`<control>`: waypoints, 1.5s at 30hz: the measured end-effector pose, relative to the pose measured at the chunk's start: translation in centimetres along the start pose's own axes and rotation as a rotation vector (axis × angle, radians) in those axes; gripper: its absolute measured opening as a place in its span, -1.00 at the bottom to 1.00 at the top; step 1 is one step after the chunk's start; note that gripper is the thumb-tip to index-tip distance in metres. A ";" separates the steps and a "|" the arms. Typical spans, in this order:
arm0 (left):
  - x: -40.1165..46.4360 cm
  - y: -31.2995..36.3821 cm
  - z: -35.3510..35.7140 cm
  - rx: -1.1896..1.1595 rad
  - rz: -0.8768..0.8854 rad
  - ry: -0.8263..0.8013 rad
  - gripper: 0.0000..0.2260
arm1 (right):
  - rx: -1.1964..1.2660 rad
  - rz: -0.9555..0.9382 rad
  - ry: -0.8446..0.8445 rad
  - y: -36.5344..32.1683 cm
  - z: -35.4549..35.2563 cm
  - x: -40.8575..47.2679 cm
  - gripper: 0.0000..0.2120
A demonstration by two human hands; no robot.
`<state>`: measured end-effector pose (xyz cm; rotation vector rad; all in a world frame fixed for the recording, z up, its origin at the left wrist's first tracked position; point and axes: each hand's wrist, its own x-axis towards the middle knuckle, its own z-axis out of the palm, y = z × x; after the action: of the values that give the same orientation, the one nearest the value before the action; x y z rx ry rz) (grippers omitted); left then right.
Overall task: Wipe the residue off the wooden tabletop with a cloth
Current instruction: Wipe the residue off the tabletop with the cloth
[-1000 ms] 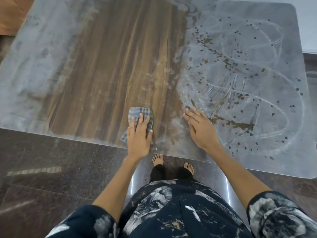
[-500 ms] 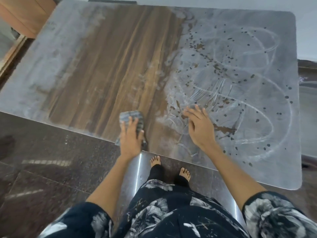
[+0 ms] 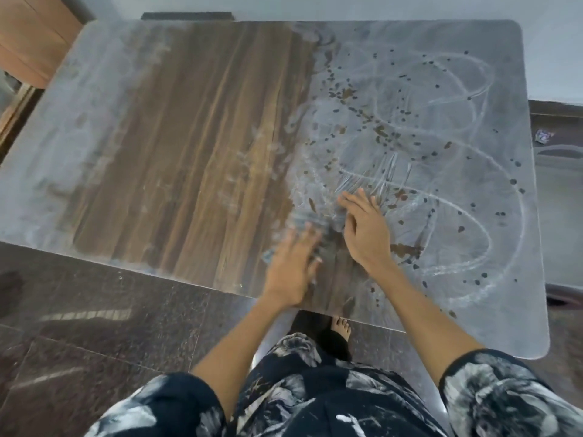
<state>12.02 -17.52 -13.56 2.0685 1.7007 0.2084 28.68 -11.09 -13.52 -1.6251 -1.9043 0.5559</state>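
Observation:
The wooden tabletop (image 3: pixel 189 146) shows bare brown grain down its middle. White-grey residue (image 3: pixel 441 171) with dark specks and swirl marks covers its right half, and a paler film lies on the left strip. My left hand (image 3: pixel 291 269), motion-blurred, presses flat on a grey checked cloth (image 3: pixel 318 228) near the front edge; only blurred bits of cloth show past the fingers. My right hand (image 3: pixel 366 228) rests flat on the residue just to the right, fingers spread, holding nothing.
Dark polished floor tiles (image 3: pixel 94 326) lie in front of the table. An orange-brown wooden cabinet (image 3: pixel 31 39) stands at the back left. My bare foot (image 3: pixel 342 326) shows under the front edge. A small wrapper (image 3: pixel 543 136) lies on the floor at the right.
My left hand has swept the cloth to the right and forward, up to the residue's edge beside my right hand. The right hand has stayed put. The view has pulled back.

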 end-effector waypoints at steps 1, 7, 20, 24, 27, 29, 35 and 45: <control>0.9 -1.9 -1.1 -0.010 -0.134 0.061 -0.54 | 0.000 0.016 -0.006 0.2 0.1 0.2 -0.69; 0.4 -0.4 -0.1 0.030 -0.445 0.219 -0.53 | -0.009 0.073 0.009 0.2 0.7 1.2 -0.67; 10.4 -10.8 -7.7 0.088 -0.416 0.116 -0.55 | 0.036 0.179 0.149 0.0 2.0 5.6 -0.67; 6.0 -3.4 -2.9 0.101 -0.133 0.077 -0.50 | 0.068 0.258 0.182 0.0 1.9 5.4 -0.67; 4.5 1.4 -0.6 0.186 0.313 -0.064 -0.58 | 0.069 0.242 0.212 -0.3 1.8 6.3 -0.66; 7.5 1.8 -1.1 0.259 0.440 -0.118 -0.61 | 0.066 0.241 0.233 -0.4 1.5 7.2 -0.66; 15.6 -3.9 -5.1 0.359 -0.061 -0.026 -0.46 | -0.010 0.232 0.176 0.7 0.8 8.0 -0.66; 10.6 2.9 -0.5 0.208 0.271 -0.018 -0.53 | -0.049 0.294 0.194 2.4 0.7 8.0 -0.63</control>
<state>16.81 -7.59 -13.65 2.4460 1.4802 0.0994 29.23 -2.73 -14.35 -1.9313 -1.5625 0.4510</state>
